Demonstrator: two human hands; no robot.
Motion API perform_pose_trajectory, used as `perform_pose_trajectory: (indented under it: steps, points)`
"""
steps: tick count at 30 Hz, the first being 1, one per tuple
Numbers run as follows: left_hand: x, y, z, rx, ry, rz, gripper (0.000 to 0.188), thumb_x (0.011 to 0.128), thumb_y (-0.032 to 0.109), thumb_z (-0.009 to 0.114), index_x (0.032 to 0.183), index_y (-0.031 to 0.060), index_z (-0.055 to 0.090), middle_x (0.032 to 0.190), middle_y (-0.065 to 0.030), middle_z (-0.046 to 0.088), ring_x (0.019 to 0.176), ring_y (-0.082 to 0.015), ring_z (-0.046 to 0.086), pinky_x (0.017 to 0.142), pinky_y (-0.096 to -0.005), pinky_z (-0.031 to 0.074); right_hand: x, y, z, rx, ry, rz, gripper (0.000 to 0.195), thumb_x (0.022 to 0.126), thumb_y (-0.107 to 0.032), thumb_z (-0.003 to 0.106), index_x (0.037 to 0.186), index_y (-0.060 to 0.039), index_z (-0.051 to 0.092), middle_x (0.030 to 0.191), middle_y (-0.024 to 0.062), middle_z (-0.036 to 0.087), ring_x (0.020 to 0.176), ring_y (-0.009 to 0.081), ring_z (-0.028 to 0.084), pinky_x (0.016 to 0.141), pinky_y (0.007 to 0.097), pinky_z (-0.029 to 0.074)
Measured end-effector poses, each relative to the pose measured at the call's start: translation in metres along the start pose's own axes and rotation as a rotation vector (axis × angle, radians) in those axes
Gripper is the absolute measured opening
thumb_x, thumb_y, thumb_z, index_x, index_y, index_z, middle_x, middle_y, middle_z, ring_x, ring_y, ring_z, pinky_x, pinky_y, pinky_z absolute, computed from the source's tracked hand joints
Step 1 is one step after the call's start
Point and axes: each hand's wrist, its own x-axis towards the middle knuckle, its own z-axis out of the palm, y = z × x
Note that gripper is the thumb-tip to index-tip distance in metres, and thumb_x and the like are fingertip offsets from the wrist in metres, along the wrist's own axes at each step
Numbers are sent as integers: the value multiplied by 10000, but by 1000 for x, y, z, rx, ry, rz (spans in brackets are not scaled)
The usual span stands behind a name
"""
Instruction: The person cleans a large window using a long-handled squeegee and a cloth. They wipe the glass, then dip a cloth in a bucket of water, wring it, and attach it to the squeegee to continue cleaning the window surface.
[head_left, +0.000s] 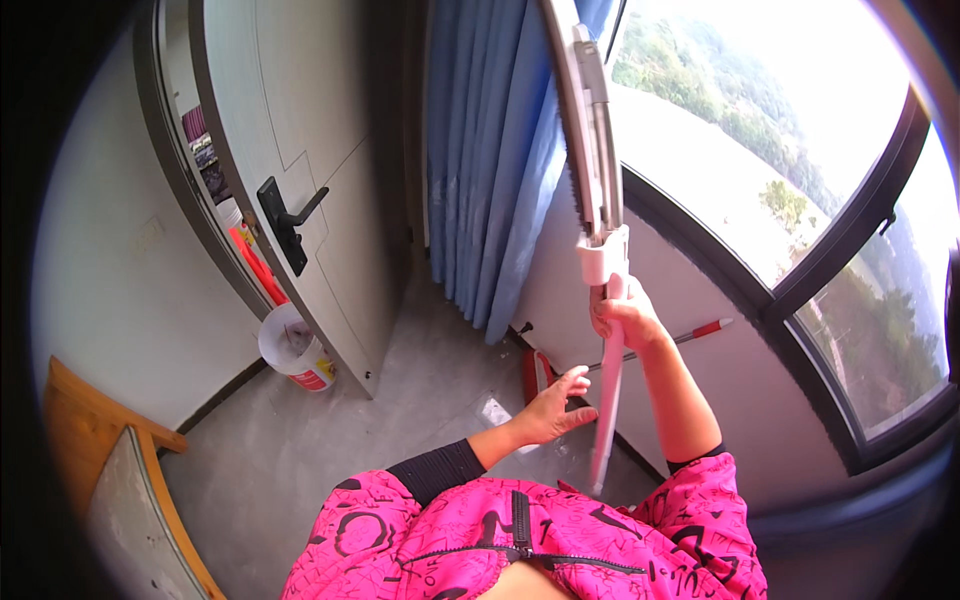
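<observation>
My right hand (628, 313) grips a long pole-like tool (596, 150) just below its white plastic collar (600, 259). Above the collar run metal rods and a dark strip with a toothed-looking edge; the top end leaves the view, and what kind of tool it is I cannot tell. The pink lower shaft (611, 390) slants down towards my chest. My left hand (553, 411) is beside that shaft with its fingers apart, holding nothing. Whether its thumb touches the shaft is unclear.
A blue curtain (480, 150) hangs by a dark-framed window (787, 300) on the right. Left stand a part-open door (330, 150) and a white bucket (289, 345). A red-and-white object (537, 375) and a red-tipped pole (705, 330) rest by the wall. A wooden-framed piece (142, 435) is lower left.
</observation>
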Motion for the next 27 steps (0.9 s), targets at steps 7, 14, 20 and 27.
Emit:
perform_pose_trajectory:
  steps: [7,14,20,27]
  points:
    - [2,-28,-5,61,107,-111,669,684,276,715,1206,13,391,975,-75,541,870,-140,508,763,-271,418,8,40,-12,331,-338,-130,356,557,-115,716,809,-56,471,577,49,446,450,171,452,409,292,367]
    - [-57,-75,-32,319,427,-211,422,720,339,637,994,44,513,832,-152,596,811,-285,579,708,-375,436,33,37,40,-113,-438,33,306,621,-138,697,844,-39,512,736,59,546,662,142,512,603,271,425]
    - [-184,-68,-75,508,827,-341,404,730,387,619,865,20,513,763,-194,554,721,-335,544,646,-385,413,60,72,164,-235,-625,4,280,664,-145,674,857,-12,521,806,71,560,753,154,522,682,285,438]
    - [-369,-15,-89,403,1410,-359,358,674,297,680,870,28,546,712,-106,541,660,-198,525,626,-305,424,97,88,336,-6,-908,-27,281,670,-151,672,843,-6,504,794,80,575,773,164,543,706,292,446]
